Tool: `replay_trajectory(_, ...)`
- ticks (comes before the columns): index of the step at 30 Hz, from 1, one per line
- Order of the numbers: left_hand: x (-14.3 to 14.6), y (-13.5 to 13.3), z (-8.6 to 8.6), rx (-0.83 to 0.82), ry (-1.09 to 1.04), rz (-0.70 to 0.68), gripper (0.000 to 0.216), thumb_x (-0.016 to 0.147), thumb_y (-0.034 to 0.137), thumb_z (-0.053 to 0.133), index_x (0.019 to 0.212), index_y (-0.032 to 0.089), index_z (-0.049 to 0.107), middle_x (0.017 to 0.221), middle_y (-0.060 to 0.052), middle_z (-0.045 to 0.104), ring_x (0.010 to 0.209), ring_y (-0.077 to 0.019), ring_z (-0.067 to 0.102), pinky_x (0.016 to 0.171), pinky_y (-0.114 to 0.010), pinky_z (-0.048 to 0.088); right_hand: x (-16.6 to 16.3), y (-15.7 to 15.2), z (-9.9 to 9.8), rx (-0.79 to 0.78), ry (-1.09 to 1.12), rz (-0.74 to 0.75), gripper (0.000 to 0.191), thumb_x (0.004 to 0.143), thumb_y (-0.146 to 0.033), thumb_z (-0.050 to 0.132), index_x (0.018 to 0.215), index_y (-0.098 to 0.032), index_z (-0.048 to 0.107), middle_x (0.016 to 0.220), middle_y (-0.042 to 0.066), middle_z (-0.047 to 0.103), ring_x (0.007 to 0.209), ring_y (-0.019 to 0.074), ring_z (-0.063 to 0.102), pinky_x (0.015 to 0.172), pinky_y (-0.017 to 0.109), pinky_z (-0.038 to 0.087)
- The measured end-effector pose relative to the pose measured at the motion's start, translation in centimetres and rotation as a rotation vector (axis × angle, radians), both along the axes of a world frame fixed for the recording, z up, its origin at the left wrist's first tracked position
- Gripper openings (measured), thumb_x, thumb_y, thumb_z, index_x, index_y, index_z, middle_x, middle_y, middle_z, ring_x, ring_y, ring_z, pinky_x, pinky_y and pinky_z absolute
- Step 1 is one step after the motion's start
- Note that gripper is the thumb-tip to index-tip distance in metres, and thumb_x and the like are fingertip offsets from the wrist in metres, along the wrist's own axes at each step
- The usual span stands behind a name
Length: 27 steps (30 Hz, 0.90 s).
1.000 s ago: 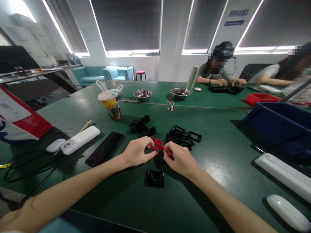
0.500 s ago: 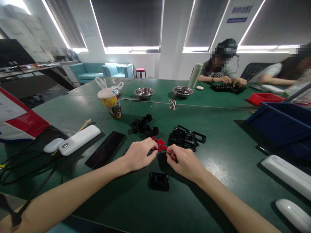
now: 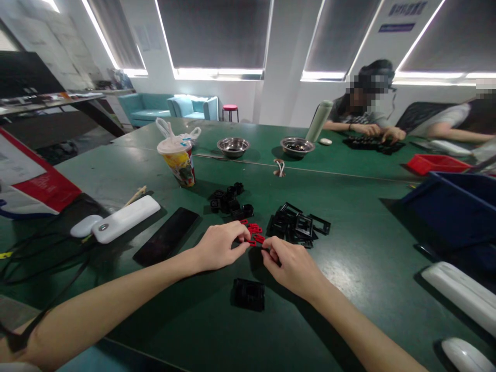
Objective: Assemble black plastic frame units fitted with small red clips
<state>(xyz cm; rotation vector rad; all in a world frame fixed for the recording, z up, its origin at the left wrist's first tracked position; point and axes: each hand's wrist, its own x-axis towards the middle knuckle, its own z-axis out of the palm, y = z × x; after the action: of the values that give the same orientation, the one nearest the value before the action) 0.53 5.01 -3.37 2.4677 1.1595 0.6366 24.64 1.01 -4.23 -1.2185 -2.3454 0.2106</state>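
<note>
Small red plastic pieces [image 3: 254, 228] lie in a little heap at the middle of the green table [image 3: 186, 315]. At their left edge my left hand [image 3: 219, 247] has thumb and forefinger closed on one red piece [image 3: 251, 243]. My right hand [image 3: 289, 262] is at the heap's right side, fingers curled and pinched close to the red pieces; what it holds, if anything, is hidden. Nearer to me, between my forearms, a black rectangular plastic part [image 3: 248, 294] rests flat. Black frames [image 3: 296, 225] are piled past my right hand, and small black parts [image 3: 231, 200] lie beyond my left.
On the left are a phone [image 3: 166, 236], a white power bank [image 3: 126, 219], cables and a drink cup [image 3: 177, 161]. Two steel bowls [image 3: 233, 148] stand farther back. A blue bin [image 3: 457, 206] and a white mouse [image 3: 468, 355] are right. Two people sit across the table.
The view has shifted slightly, so most things sit a little differently in the picture. Both hands stay at the red pieces, with only small finger movements.
</note>
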Motion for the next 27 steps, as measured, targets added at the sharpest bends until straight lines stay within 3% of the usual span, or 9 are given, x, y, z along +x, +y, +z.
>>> replay_trajectory(13, -0.27, -0.31, 0.15, 0.021, -0.019, -0.109, 0.007, 0.103, 0.020, 0.059, 0.103, 0.021, 0.066, 0.102, -0.002, 0.075, 0.091, -0.0176, 0.072, 0.077, -0.026, 0.051, 0.31, -0.26, 0.36, -0.053, -0.048, 0.039, 0.010, 0.101, -0.017, 0.055, 0.107, -0.021, 0.062, 0.070, -0.002, 0.066, 0.061, 0.0170, 0.064, 0.057, 0.028, 0.033)
replay_trajectory(20, -0.63, -0.49, -0.50, 0.051, -0.080, -0.125, 0.015, 0.108, 0.023, 0.054, 0.106, 0.021, 0.068, 0.099, -0.003, 0.077, 0.087, -0.0173, 0.072, 0.076, -0.026, 0.050, 0.21, -0.11, 0.43, -0.086, -0.063, 0.017, 0.014, 0.101, -0.018, 0.053, 0.112, -0.021, 0.062, 0.070, -0.003, 0.067, 0.058, 0.0159, 0.063, 0.056, 0.027, 0.031)
replay_trajectory(27, -0.65, -0.48, -0.07, 0.068, -0.156, -0.129, 0.013, 0.108, 0.024, 0.057, 0.105, 0.020, 0.068, 0.094, -0.002, 0.075, 0.075, -0.0139, 0.068, 0.074, -0.024, 0.051, -0.17, -0.38, 0.65, -0.041, -0.073, 0.004, 0.020, 0.103, -0.021, 0.056, 0.123, -0.019, 0.061, 0.067, -0.004, 0.067, 0.056, 0.0169, 0.065, 0.055, 0.027, 0.032)
